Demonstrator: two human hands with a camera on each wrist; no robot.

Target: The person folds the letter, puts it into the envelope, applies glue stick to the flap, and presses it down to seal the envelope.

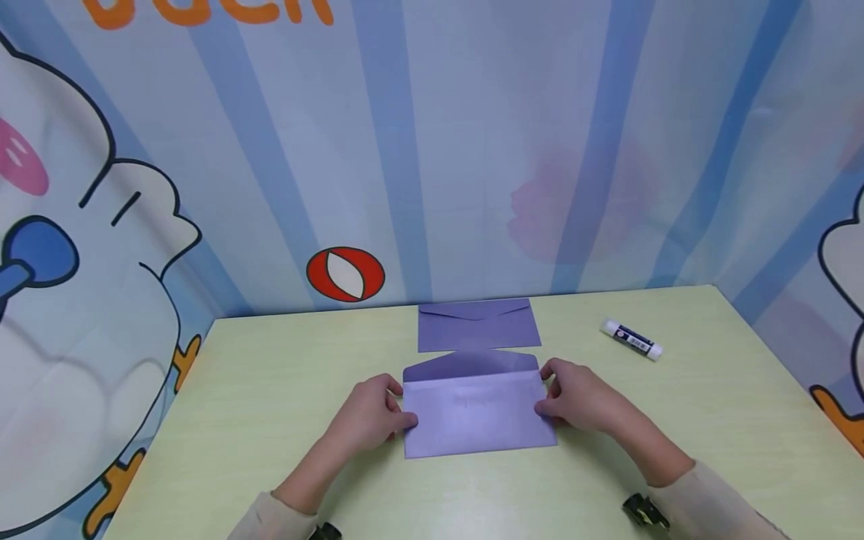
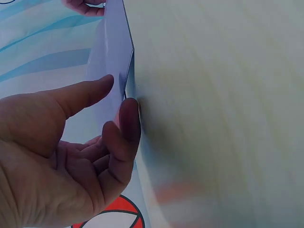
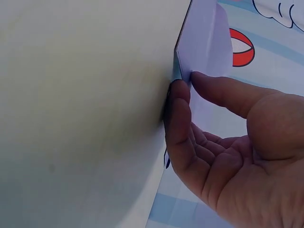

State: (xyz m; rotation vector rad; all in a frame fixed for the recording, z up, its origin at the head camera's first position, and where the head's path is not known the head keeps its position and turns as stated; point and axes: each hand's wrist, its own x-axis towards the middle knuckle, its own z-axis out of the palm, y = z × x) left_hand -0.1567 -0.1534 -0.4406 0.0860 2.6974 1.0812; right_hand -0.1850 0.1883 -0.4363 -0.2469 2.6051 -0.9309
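A light purple envelope [image 1: 479, 416] is held between both hands low over the table, its flap [image 1: 472, 364] raised along the far side. My left hand [image 1: 373, 411] pinches its left edge, thumb on the near face and fingers behind. On the opposite edge, my right hand [image 1: 580, 396] grips in the same way. Both wrist views show the envelope's thin edge between thumb and fingertips, close to the tabletop. Just beyond it lies a second purple envelope [image 1: 479, 328], flat, with its flap folded down.
A glue stick [image 1: 631, 339] with a white cap lies at the back right of the pale table [image 1: 283, 360]. Behind the table hangs a striped blue backdrop [image 1: 472, 150] with cartoon figures. Dark wrist devices show near both sleeves.
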